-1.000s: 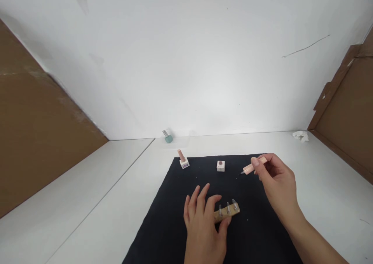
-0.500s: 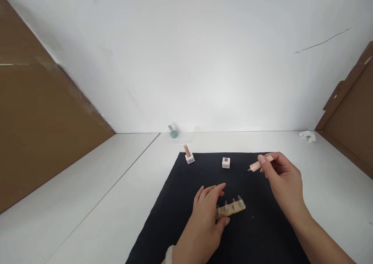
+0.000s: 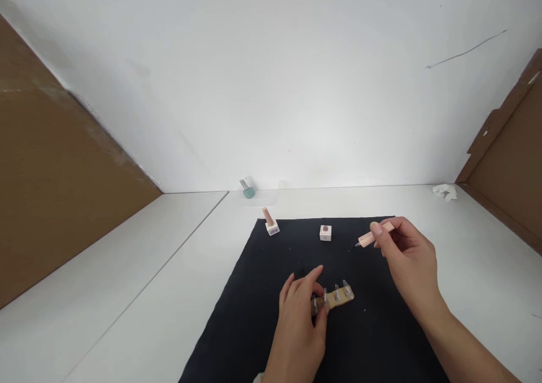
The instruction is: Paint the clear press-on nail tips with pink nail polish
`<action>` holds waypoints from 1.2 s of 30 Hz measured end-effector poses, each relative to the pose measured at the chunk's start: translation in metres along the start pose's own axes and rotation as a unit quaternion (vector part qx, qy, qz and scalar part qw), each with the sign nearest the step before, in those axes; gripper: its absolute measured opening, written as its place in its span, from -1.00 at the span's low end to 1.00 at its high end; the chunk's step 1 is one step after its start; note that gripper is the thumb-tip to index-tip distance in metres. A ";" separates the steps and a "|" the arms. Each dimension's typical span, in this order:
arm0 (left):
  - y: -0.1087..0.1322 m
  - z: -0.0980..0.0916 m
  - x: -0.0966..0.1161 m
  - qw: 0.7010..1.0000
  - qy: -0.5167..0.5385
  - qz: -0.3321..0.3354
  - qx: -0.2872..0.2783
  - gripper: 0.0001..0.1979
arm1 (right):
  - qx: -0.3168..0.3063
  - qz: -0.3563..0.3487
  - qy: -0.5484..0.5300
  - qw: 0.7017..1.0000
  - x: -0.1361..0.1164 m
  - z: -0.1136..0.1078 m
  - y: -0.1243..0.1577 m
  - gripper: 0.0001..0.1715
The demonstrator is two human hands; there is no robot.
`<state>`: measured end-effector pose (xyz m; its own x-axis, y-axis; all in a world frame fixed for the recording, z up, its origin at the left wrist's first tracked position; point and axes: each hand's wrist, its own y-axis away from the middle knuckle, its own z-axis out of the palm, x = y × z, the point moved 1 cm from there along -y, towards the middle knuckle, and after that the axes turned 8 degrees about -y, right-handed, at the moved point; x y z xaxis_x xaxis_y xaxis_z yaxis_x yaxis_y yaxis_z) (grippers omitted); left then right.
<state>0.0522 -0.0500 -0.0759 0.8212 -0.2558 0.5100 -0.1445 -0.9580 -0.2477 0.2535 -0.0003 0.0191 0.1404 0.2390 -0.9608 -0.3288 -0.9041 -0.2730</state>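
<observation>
A tan strip (image 3: 339, 298) carrying several clear false nails lies on a black mat (image 3: 254, 315). My left hand (image 3: 300, 321) pinches the strip's left end, thumb and fingers closed on it. My right hand (image 3: 409, 259) is held a little above the mat to the right, fingers closed on a pale pink brush cap (image 3: 375, 235) whose dark tip points left. An open small white bottle (image 3: 325, 232) stands on the mat's far edge, left of the brush tip.
A capped pink-topped bottle (image 3: 269, 223) stands at the mat's far left corner. A teal bottle (image 3: 247, 189) sits by the white back wall. A crumpled white tissue (image 3: 445, 191) lies far right. Brown cardboard panels (image 3: 51, 174) flank the white table.
My left hand went from lying spread over the strip to pinching its left end. My right hand with the brush barely moved.
</observation>
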 end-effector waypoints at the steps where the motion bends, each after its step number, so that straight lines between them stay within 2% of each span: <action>1: 0.001 0.001 0.001 1.000 0.002 -0.002 0.003 -0.38 | 0.000 0.001 0.003 1.000 0.000 0.000 0.000 -0.60; 8: 0.003 0.004 0.003 1.000 -0.006 -0.009 0.018 -0.41 | 0.007 -0.003 0.003 1.000 0.002 0.000 -0.002 -0.59; 15: 0.000 -0.001 0.008 1.000 -0.015 -0.004 0.010 -0.45 | -0.001 -0.003 0.003 1.000 0.000 0.001 -0.001 -0.58; 22: -0.003 -0.007 0.022 0.998 -0.028 -0.009 0.052 -0.45 | -0.007 0.004 -0.007 1.000 -0.001 0.000 -0.001 -0.59; 29: -0.001 0.001 0.017 0.998 -0.044 0.005 0.041 -0.40 | -0.006 -0.008 0.000 1.000 -0.001 -0.001 -0.001 -0.60; 36: 0.001 -0.001 0.024 0.998 -0.044 0.004 0.041 -0.42 | -0.017 -0.002 -0.006 1.000 -0.001 0.001 0.000 -0.61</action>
<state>0.0707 -0.0569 -0.0630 0.8661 -0.2468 0.4347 -0.1083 -0.9416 -0.3188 0.2527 -0.0002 0.0201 0.1304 0.2477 -0.9600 -0.2964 -0.9143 -0.2761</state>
